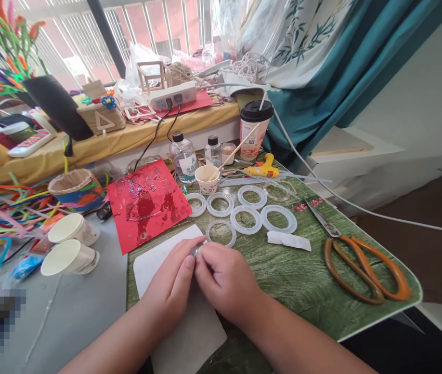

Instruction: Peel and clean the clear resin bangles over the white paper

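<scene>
My left hand [172,280] and my right hand [226,278] meet above a white sheet of paper [190,343]. Both are closed around a small, shiny, clear-looking piece [195,250], mostly covered by my fingers and too hidden to name. Just beyond my knuckles lie several translucent ring molds [246,219] on the green wood-patterned table. A folded strip of white paper [289,240] rests to their right. Behind the rings stands a paper cup [207,182] with a wooden stick [240,148] leaning in it.
Large orange-handled scissors [355,265] lie at right. A red sheet [146,208] with glossy spots is at left, near two tipped paper cups [63,257]. Bottles [184,158], a lidded drink cup [254,130] and a yellow glue gun [263,166] stand or lie behind. A white cable [346,197] crosses the right side.
</scene>
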`<state>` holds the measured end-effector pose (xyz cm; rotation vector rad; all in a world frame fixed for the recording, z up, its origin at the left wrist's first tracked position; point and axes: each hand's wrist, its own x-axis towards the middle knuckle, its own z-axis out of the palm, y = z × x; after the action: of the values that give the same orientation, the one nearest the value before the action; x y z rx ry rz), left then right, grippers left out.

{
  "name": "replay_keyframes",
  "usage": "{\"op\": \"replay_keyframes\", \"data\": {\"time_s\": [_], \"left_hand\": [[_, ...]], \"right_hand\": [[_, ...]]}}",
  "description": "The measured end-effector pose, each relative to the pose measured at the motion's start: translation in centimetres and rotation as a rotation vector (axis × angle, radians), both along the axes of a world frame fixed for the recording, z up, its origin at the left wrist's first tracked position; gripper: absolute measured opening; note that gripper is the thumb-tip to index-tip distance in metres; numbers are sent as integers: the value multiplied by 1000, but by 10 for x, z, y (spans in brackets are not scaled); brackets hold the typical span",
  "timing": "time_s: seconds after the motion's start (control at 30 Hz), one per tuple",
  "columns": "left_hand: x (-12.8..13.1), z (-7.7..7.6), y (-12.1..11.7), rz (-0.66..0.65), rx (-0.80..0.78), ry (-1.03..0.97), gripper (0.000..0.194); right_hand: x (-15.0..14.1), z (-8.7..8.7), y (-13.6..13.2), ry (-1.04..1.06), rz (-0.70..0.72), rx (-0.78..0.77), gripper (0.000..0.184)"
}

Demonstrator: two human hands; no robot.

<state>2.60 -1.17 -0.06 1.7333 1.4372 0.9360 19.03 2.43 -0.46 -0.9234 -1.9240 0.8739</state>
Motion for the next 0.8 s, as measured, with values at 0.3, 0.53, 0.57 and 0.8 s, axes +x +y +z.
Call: {"op": "replay_keyframes", "data": {"time_s": [0.3, 0.53, 0.57, 0.8], "left_hand": [[-3, -1, 0, -77, -67, -30, 45], [-3, 6, 2, -97, 58, 65, 45], [-3, 7, 2, -92, 53, 63, 46], [-1, 6, 2, -69, 3, 58, 49]], "right_hand": [[-1, -5, 5, -4, -63, -147, 33], [0, -4, 1, -32, 42, 112, 31], [1, -3, 0, -35, 92, 176, 30], [1, -3, 2, -10, -26, 74, 33]]}}
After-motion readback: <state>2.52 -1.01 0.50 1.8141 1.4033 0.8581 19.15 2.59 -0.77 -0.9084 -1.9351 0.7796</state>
